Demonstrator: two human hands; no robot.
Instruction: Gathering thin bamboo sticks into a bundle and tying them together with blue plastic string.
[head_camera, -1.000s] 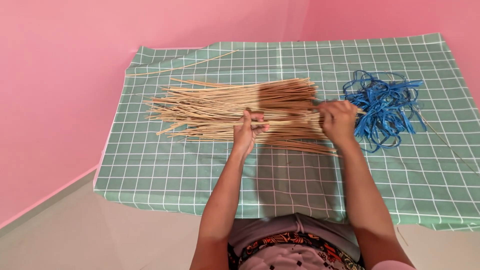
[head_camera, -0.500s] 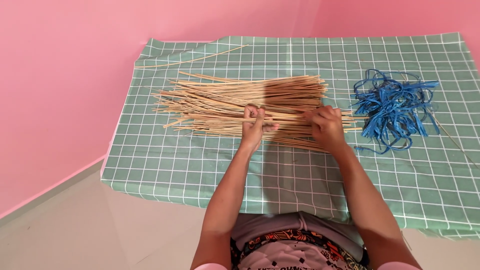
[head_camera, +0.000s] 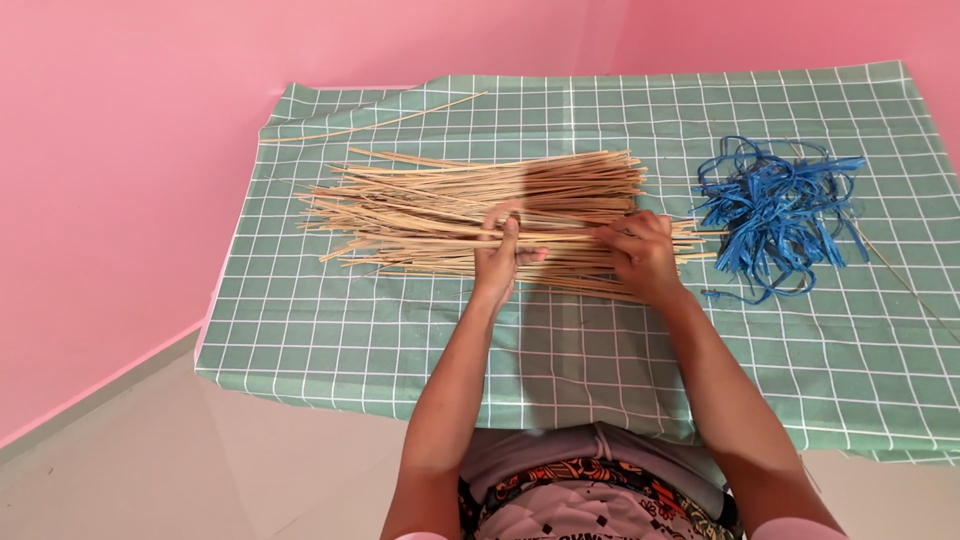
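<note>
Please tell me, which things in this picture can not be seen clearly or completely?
Head view:
- Sticks: those under the left hand and right hand are covered; their number is too fine to count.
- Cloth: the right side runs past the frame edge.
- Blue strips: tangled, so single strips cannot be followed.

Cloth (head_camera: 350, 330): green, white grid pattern. Sticks (head_camera: 430, 205): pale tan. Strips (head_camera: 775, 210): bright blue. Wall (head_camera: 120, 150): pink. Floor (head_camera: 200, 470): pale grey-beige. Garment (head_camera: 590, 505): black, orange-and-white print.

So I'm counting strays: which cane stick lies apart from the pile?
The lone thin stick near the cloth's far left corner, lying slanted by itself. All the others sit in the bundle under both hands.
</note>
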